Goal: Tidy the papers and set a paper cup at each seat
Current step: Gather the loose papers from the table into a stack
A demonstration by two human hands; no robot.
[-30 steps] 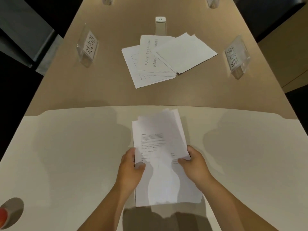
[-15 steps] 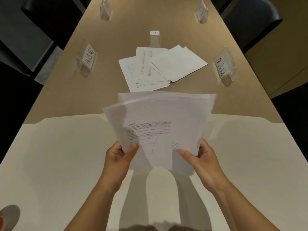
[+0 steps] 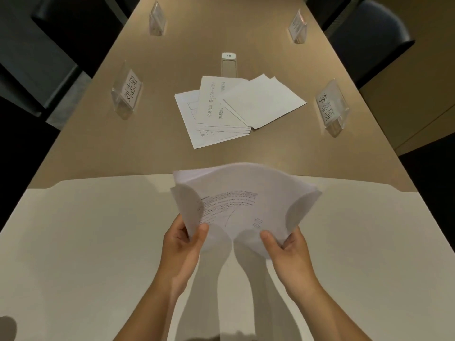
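Both hands hold one stack of printed white papers [image 3: 243, 200] lifted off the white near end of the table [image 3: 86, 242]. My left hand [image 3: 182, 249] pinches its lower left corner, my right hand [image 3: 288, 254] its lower right corner. The sheets bow upward and fan out at the top. A second, messy spread of white papers [image 3: 234, 109] lies on the brown tabletop [image 3: 157, 143] farther away. No paper cup is in view.
Acrylic name cards stand along the table edges: near left [image 3: 128, 94], near right [image 3: 332, 107], far left [image 3: 156, 19], far right [image 3: 298, 27]. A small white device [image 3: 228, 65] lies behind the loose papers. Dark chairs [image 3: 369, 33] flank the table.
The stack lay flat on the white surface under both hands; it has been lifted and turned sideways. Since half a second ago the sheets bow more and sit a little lower.
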